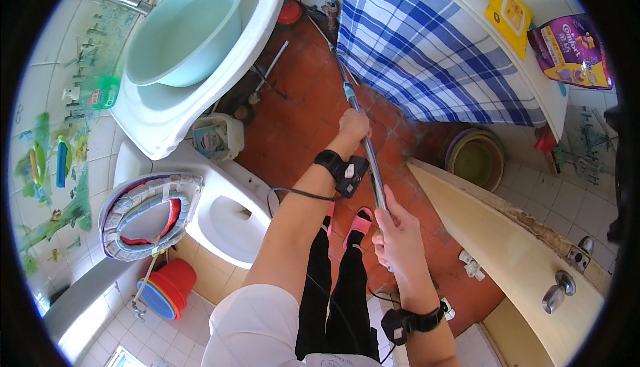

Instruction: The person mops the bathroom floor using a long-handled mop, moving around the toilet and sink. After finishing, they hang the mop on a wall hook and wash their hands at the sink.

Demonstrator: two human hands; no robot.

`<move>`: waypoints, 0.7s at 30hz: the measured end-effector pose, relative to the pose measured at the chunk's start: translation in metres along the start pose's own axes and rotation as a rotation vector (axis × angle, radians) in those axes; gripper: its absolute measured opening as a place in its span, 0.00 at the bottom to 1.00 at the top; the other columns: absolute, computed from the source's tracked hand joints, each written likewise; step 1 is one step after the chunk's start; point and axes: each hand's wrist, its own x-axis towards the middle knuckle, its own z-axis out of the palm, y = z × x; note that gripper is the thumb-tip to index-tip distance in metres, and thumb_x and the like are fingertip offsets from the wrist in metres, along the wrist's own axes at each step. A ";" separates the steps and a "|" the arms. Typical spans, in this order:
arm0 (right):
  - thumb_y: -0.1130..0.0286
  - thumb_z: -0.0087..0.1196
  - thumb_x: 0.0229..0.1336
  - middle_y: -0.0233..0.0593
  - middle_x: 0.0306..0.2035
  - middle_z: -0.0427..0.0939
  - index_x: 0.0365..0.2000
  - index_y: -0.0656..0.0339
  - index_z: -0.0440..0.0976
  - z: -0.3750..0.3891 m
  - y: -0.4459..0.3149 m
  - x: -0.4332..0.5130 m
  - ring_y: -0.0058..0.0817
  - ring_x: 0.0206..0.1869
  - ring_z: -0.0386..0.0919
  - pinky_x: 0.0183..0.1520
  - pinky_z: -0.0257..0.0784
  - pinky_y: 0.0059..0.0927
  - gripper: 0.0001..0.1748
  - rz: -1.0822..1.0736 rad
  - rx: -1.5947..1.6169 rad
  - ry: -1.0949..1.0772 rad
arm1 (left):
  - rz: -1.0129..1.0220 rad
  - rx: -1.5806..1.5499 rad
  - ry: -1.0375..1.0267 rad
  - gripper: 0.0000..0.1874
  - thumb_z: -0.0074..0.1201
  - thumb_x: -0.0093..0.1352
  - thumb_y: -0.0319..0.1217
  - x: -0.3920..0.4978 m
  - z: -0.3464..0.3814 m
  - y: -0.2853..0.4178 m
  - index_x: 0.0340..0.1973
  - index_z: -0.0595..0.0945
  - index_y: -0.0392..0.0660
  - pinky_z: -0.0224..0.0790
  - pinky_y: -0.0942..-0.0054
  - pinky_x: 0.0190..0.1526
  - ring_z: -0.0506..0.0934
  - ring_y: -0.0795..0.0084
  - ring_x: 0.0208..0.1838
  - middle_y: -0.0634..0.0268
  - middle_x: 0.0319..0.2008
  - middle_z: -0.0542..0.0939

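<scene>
A long metal pole with pale blue joints [371,156] slants from near my body to the far wall, along the foot of a blue and white checked curtain [415,52]. My left hand [354,128] grips it midway, just below a blue joint. Lower down, near the pole's close end, my right hand [401,234] is wrapped around it. What is fixed to the pole's far end cannot be made out. Below it lies a floor of reddish-brown tiles [300,132]. Each wrist bears a strapped black device with a cable.
Left are a white washbasin [165,139] holding a pale green tub [220,42], a toilet bowl [235,227] with its padded seat [112,217] raised, and a plastic bin [235,139]. Right, a door [480,217] stands ajar near stacked basins [500,149]. A thin rod [272,64] lies under the washbasin.
</scene>
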 end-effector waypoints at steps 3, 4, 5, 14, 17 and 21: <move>0.71 0.47 0.65 0.41 0.23 0.74 0.66 0.66 0.59 0.009 0.007 0.017 0.28 0.17 0.70 0.20 0.65 0.28 0.30 -0.094 -0.161 -0.014 | -0.053 -0.216 -0.005 0.23 0.39 0.76 0.38 0.009 -0.009 -0.009 0.20 0.74 0.40 0.65 0.61 0.20 0.74 0.62 0.16 0.57 0.14 0.75; 0.72 0.47 0.65 0.47 0.24 0.75 0.65 0.67 0.58 0.011 0.010 0.019 0.36 0.19 0.73 0.23 0.68 0.33 0.30 -0.174 -0.311 -0.013 | -0.061 -0.224 -0.075 0.21 0.40 0.75 0.37 0.009 -0.014 -0.015 0.22 0.74 0.39 0.64 0.63 0.21 0.75 0.63 0.18 0.58 0.15 0.75; 0.73 0.47 0.64 0.52 0.25 0.75 0.65 0.67 0.58 0.011 0.012 0.017 0.42 0.22 0.75 0.26 0.70 0.37 0.30 -0.193 -0.469 0.013 | -0.060 -0.277 -0.117 0.20 0.40 0.75 0.37 0.005 -0.018 -0.022 0.23 0.74 0.40 0.64 0.63 0.21 0.75 0.63 0.19 0.59 0.16 0.75; 0.76 0.50 0.61 0.61 0.30 0.76 0.64 0.57 0.60 -0.025 0.033 -0.073 0.60 0.35 0.76 0.34 0.73 0.45 0.31 -0.173 -0.949 -0.093 | -0.212 -0.306 -0.208 0.16 0.33 0.77 0.40 -0.113 -0.016 -0.084 0.32 0.66 0.43 0.59 0.67 0.13 0.72 0.66 0.14 0.62 0.13 0.68; 0.75 0.51 0.61 0.59 0.25 0.74 0.64 0.59 0.63 -0.050 0.030 -0.095 0.52 0.27 0.78 0.31 0.72 0.38 0.30 -0.115 -0.788 -0.109 | -0.312 -0.510 0.074 0.17 0.39 0.77 0.39 -0.142 0.009 -0.087 0.33 0.71 0.38 0.65 0.65 0.16 0.74 0.66 0.16 0.59 0.15 0.74; 0.76 0.49 0.64 0.47 0.23 0.72 0.64 0.64 0.62 -0.072 0.030 -0.108 0.27 0.22 0.71 0.30 0.70 0.29 0.28 0.284 -0.372 0.013 | -0.330 -0.380 0.011 0.14 0.42 0.76 0.37 -0.158 0.030 -0.088 0.40 0.63 0.38 0.74 0.59 0.19 0.75 0.64 0.17 0.56 0.21 0.72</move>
